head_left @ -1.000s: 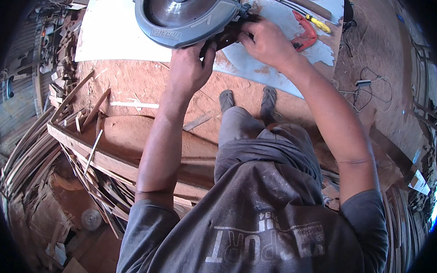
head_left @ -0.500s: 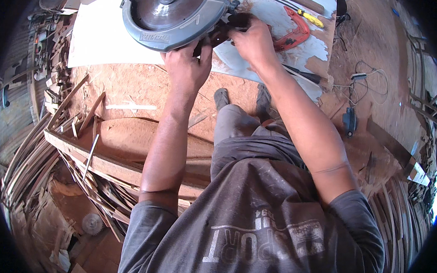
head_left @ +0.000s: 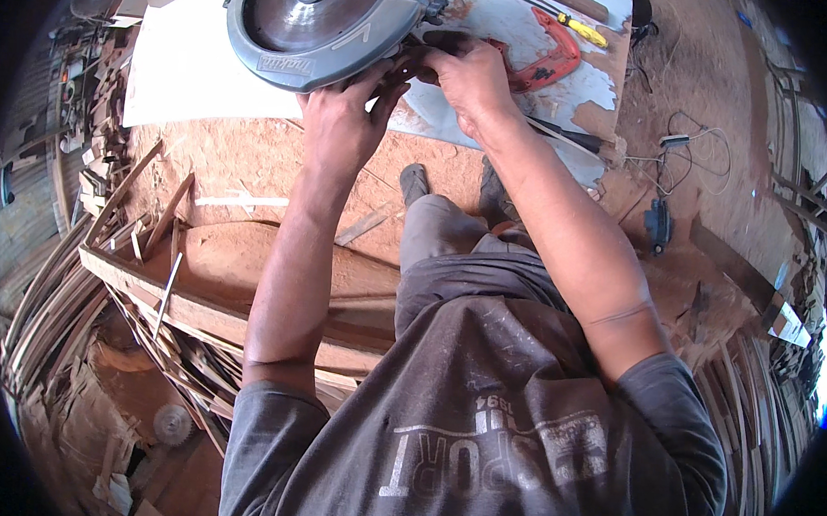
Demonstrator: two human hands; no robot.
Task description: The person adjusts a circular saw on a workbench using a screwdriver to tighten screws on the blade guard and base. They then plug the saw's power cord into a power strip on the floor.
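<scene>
While your left hand [head_left: 337, 116] touches the saw [head_left: 322, 31], thumb spread, your right hand [head_left: 470, 81] curls beside it, both grips unclear; red tool [head_left: 562, 58] lies beyond right fingers.

Worker in a dark grey-brown T-shirt [head_left: 482, 372], dust-specked, cloth bunched at the waist. Pale, worn block print [head_left: 502, 457] across it. Short sleeves [head_left: 272, 441], greyer. Left hand [head_left: 340, 112], right hand [head_left: 476, 84] bare. Grey legwear [head_left: 438, 231]; dark sandals [head_left: 415, 182].
</scene>
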